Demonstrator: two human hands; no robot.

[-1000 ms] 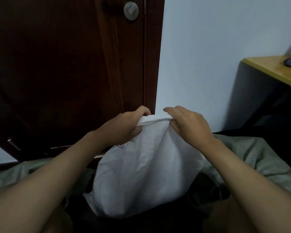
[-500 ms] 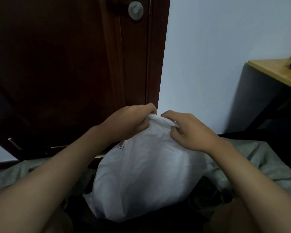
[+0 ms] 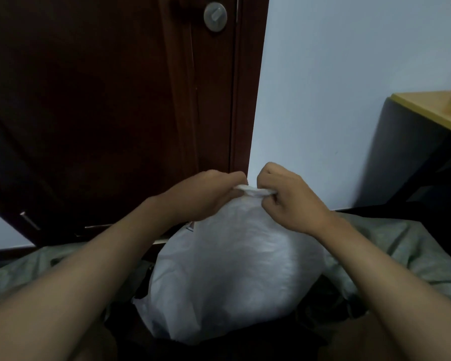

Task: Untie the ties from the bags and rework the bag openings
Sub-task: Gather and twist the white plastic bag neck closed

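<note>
The bag (image 3: 232, 277) is white, crinkled and bulging, its top gathered into a narrow twisted neck. The left hand (image 3: 206, 198) and right hand (image 3: 289, 201) both pinch that neck, nearly touching. Behind the bag stand a dark door (image 3: 110, 105) and pale wall (image 3: 336, 87); a desk (image 3: 432, 110) lies well right.
</note>
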